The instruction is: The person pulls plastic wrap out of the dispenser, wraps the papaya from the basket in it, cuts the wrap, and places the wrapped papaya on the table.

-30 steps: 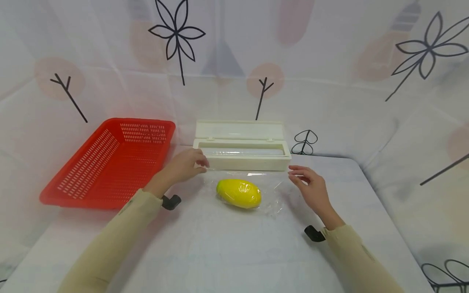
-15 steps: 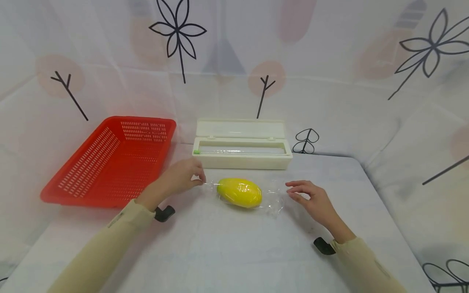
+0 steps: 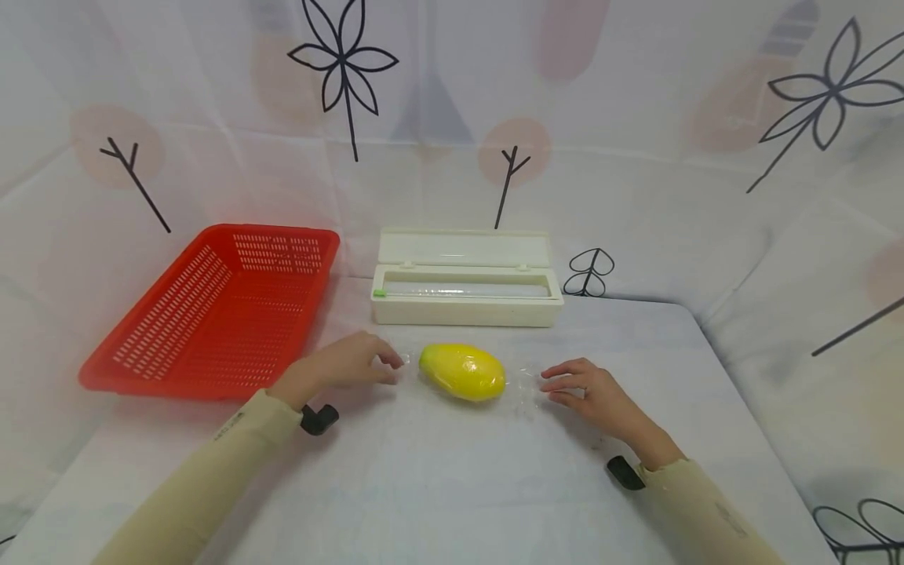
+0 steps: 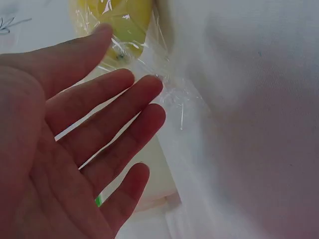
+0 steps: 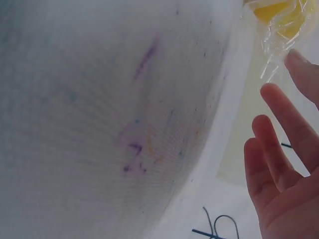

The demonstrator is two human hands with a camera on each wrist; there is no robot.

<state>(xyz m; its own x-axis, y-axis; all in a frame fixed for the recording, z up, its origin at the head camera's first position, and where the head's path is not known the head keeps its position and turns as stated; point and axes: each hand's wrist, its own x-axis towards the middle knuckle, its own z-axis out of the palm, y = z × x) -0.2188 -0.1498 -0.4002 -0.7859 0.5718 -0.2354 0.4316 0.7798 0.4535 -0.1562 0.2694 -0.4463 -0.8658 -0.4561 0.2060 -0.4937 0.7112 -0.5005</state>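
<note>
A yellow, mango-shaped fruit (image 3: 462, 373) lies on the white table, wrapped in clear plastic film (image 3: 524, 386) whose crinkled ends stick out on both sides. My left hand (image 3: 351, 361) hovers at the left end of the film. In the left wrist view its fingers (image 4: 117, 117) are extended and spread, the thumb apart from them, nothing in the grasp. On the opposite side, my right hand (image 3: 589, 396) has its fingertips right by the film's right end. The right wrist view shows those fingers (image 5: 271, 147) loosely bent, holding nothing.
Behind the fruit stands a cream cling film dispenser (image 3: 466, 315) with its lid (image 3: 462, 248) raised and a film roll (image 3: 466, 290) inside. A red plastic basket (image 3: 236, 329) is at the left, close to my left forearm. A patterned cloth (image 3: 636, 157) hangs behind the table.
Both hands have come nearer to me from the dispenser's front. The film's far edge has come down over the fruit. My left fingers have let go of the film and spread.
</note>
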